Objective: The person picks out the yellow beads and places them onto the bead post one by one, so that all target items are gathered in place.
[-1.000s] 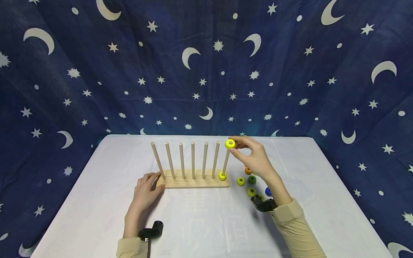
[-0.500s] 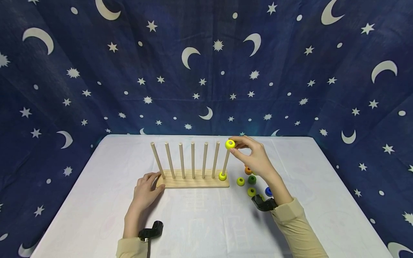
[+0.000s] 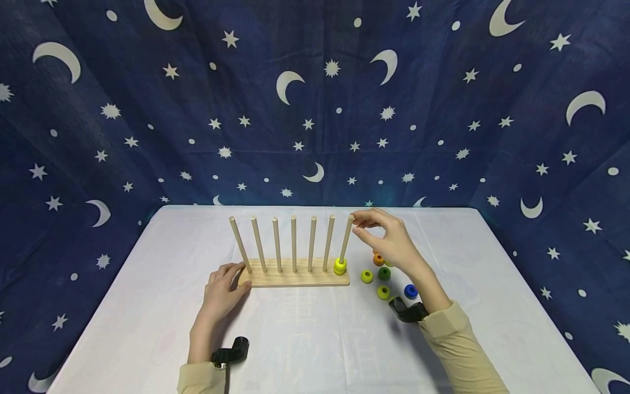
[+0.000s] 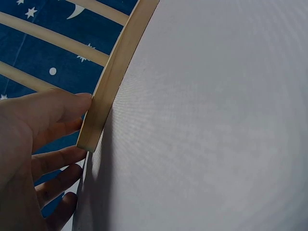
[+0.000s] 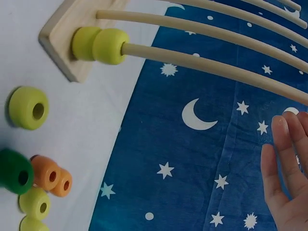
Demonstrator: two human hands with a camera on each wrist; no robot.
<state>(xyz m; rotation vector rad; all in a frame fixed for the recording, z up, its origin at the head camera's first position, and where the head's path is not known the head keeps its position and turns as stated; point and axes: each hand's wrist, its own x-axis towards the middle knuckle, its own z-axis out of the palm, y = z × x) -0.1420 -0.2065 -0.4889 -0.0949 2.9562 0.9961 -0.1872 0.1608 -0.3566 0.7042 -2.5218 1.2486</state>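
Observation:
A wooden peg board [image 3: 295, 280] with a row of upright pegs stands on the white table. My left hand [image 3: 223, 293] holds the left end of its base between thumb and fingers; in the left wrist view the thumb lies against the base's edge [image 4: 108, 82]. Two yellow beads [image 3: 339, 266] are stacked at the foot of the rightmost peg [image 3: 346, 238], one on the other, as the right wrist view also shows. My right hand [image 3: 389, 238] is beside the top of that peg, fingers loosely bent and apart, with nothing between them.
Loose beads lie on the table right of the board: yellow [image 3: 366, 276], green [image 3: 384, 273], orange [image 3: 378, 259] and blue [image 3: 410, 291], with more yellow ones partly hidden by my right arm. A dark blue curtain [image 3: 315, 137] with moons and stars hangs behind.
The yellow bead that my right hand pinched at the top of the rightmost peg has dropped down it onto the first bead. The right fingers have let go; the left hand stays put.

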